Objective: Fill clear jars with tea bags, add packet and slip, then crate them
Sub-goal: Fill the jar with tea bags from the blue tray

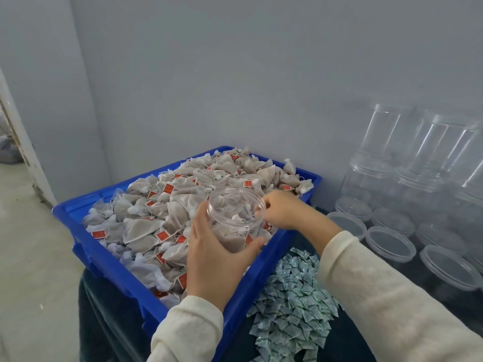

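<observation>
While the left hand (211,253) clamps the tilted jar (235,218), its mouth faces the right hand (283,212) (fingertips pinched, on what I cannot tell).

Above the bin: open air over the blue bin (86,246), heaped with tea bags (167,205) above its rim.
Back and left: the wall (235,74) stood close behind the bin and along its left side.
Right: stacked clear jars (428,152) and upturned lids (389,242) crowded the table.
Near right: a pile of small packets (292,304) covered the dark cloth (109,309) between bin and sleeve (386,304).
Centre: the held jar (235,220) and both hands stood over the bin's near-right corner.
</observation>
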Demonstrator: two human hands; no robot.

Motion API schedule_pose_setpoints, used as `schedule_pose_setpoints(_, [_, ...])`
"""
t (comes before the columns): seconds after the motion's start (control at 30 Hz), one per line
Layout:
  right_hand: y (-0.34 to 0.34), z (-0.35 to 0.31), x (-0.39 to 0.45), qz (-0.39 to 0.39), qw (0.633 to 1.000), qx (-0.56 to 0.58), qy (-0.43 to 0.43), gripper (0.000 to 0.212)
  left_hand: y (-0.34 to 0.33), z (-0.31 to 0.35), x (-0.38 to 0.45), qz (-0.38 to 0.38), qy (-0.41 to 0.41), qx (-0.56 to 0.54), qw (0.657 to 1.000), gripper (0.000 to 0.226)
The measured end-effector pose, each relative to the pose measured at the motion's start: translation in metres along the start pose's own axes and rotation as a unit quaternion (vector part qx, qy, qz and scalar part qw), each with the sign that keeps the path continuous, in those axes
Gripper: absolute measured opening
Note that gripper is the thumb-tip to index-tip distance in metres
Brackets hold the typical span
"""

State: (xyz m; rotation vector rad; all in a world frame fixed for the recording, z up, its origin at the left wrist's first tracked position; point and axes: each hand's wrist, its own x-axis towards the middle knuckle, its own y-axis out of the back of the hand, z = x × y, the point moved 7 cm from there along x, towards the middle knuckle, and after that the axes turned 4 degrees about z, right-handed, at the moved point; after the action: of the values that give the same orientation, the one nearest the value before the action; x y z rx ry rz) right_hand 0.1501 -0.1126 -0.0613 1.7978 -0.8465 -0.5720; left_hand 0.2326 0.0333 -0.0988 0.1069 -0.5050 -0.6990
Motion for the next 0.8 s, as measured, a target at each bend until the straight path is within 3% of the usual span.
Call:
schedule_pose_setpoints(0.13, [-0.042, 0.014, 0.014, -0.107, 0.979, -0.164, -0.052, 0.013, 0.002, -0.002, 0.001, 0.021, -0.007, -0.003, 1.0, 0.104])
schedule_pose_setpoints(0.27, [-0.066, 0.016, 0.019, -0.186, 0.941, -0.276, -0.06, 0.039, 0.002, -0.003, 0.001, 0.021, -0.005, 0.0, 1.0, 0.105])
schedule_pose_setpoints(0.6, [-0.071, -0.003, 0.011, -0.25, 0.945, -0.207, 0.033, 0.034, 0.0, 0.0, 0.001, 0.016, -0.01, 0.017, 1.0, 0.104])
schedule_pose_setpoints(0.8, [-0.071, -0.01, 0.01, -0.22, 0.937, -0.257, 0.088, 0.031, -0.001, 0.001, 0.0, 0.01, -0.017, 0.019, 1.0, 0.105])
